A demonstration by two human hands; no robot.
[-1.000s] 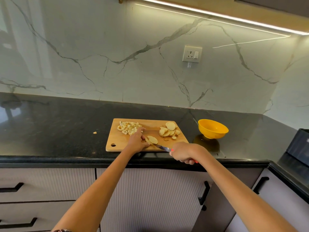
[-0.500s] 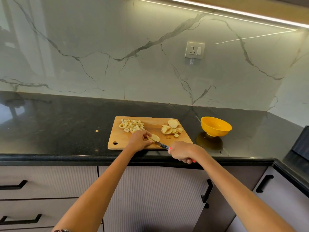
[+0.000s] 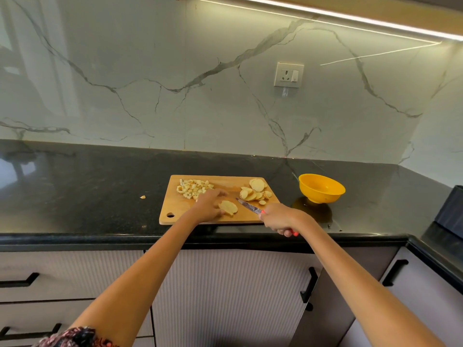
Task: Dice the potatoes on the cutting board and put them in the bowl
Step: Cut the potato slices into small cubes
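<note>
my left hand [image 3: 209, 205] flat on potato slices [image 3: 228, 207] mid-board [image 3: 175, 209] | right hand [image 3: 279, 219] grips knife [image 3: 248, 207], tip at 10 o'clock | bowl [image 3: 321, 188] at board's 3 o'clock

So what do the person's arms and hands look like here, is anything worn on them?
Both forearms are bare from the elbow down, and neither the left hand nor the right hand wears a glove. No ring, watch or bracelet shows, though the far sides of the hands are hidden. The only clothing in view is a dark patterned sleeve with reddish and pale markings, at the bottom edge on the left arm.
</note>
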